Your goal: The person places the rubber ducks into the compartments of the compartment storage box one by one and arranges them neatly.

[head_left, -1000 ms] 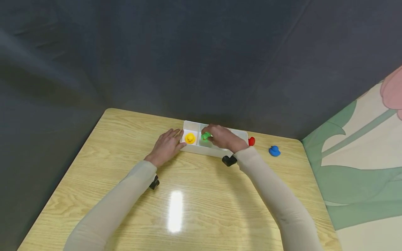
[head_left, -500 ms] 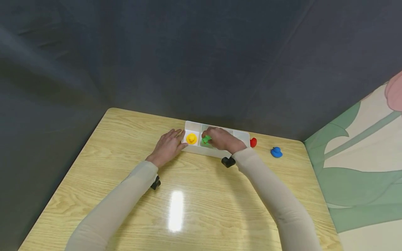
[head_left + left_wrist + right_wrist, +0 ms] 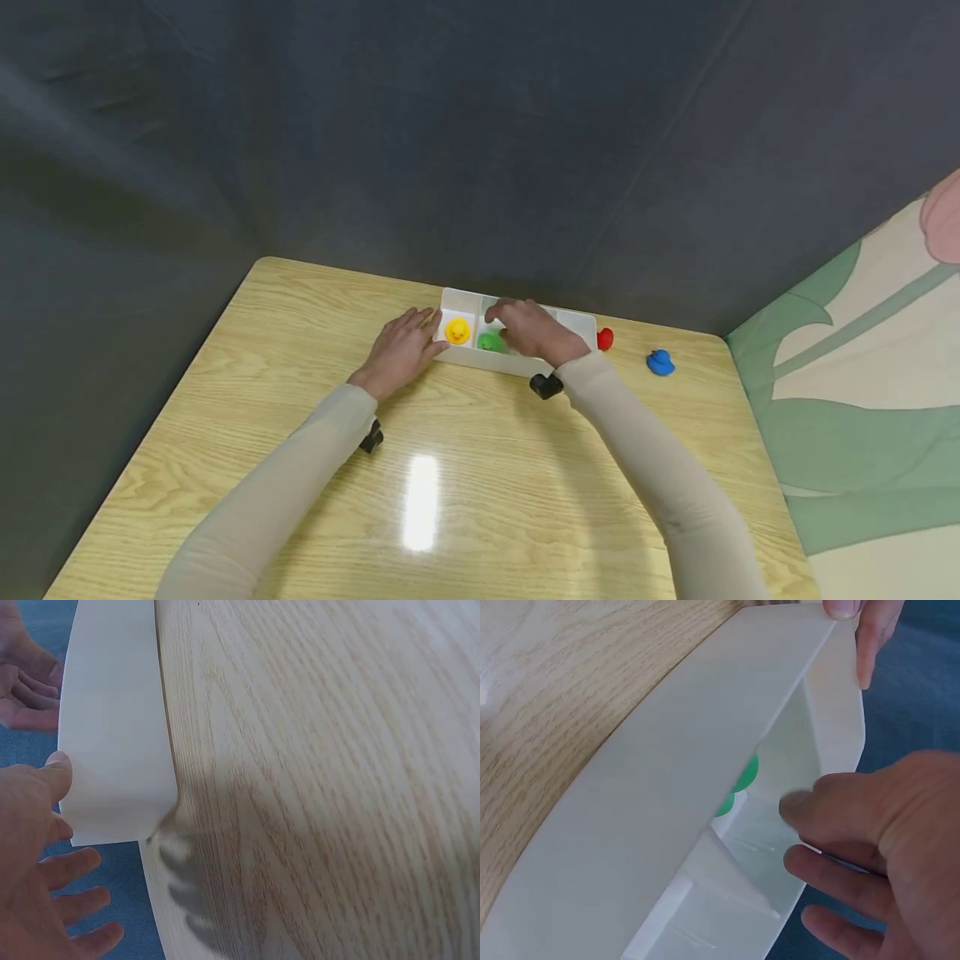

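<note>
A yellow rubber duck [image 3: 457, 331] sits in the left compartment of a white divided box [image 3: 480, 358] at the table's far side. My left hand [image 3: 401, 346] rests against the box's left end, thumb at the front corner, fingers extended; the left wrist view shows the fingers spread. Over the neighbouring compartment is my right hand [image 3: 531, 329], thumb and fingers parted with nothing between them. Below it, a green rubber duck [image 3: 491, 342] lies near the front wall, partly hidden by the hand. The right wrist view shows the green duck [image 3: 746, 774] apart from the fingertips.
A red toy [image 3: 605, 339], partly hidden, is at the box's right end. Farther right on the wooden table [image 3: 480, 467] lies a blue rubber duck [image 3: 661, 362]. Dark cloth [image 3: 450, 150] hangs behind the table, and a patterned curtain [image 3: 862, 400] borders its right side.
The right hand has let go of the green duck, which now lies nearer the compartment's front wall. The left hand stays at the box's end.
</note>
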{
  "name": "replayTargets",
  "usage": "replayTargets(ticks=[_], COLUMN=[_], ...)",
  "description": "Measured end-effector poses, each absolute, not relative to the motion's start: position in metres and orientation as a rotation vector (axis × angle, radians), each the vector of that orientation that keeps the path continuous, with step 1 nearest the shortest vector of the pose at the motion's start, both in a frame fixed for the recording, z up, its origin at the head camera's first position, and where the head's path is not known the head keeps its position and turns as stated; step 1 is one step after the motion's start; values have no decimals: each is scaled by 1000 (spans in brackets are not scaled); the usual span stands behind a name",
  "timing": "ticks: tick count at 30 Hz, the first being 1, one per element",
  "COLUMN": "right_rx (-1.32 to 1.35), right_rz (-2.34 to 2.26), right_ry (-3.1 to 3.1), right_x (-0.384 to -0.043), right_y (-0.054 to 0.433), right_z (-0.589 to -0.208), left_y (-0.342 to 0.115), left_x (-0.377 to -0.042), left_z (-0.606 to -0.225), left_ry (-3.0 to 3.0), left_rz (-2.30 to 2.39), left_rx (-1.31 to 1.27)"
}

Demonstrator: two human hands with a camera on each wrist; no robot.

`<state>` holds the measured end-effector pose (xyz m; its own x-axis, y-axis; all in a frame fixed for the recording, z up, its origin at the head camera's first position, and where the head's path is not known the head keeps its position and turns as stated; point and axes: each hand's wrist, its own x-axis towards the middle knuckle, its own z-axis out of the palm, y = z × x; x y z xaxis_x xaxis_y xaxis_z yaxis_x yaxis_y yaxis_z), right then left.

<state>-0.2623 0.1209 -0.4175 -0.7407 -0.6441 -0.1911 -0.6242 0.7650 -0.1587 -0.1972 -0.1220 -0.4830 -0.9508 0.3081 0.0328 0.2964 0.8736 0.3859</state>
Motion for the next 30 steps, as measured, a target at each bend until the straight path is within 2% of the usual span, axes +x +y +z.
replayTargets(ticks=[12, 30], right_rx=[-1093, -1089], right_rz=[-24, 62], right_ry=[2790, 2890], right_x=[-261, -261], right_y=[115, 116], right_z=[-426, -438], left_y=[-123, -120], left_x=[-196, -194], left_z=[-485, -486], left_ry=[3008, 2999], left_rz=[629, 630], left_rx=[480, 490])
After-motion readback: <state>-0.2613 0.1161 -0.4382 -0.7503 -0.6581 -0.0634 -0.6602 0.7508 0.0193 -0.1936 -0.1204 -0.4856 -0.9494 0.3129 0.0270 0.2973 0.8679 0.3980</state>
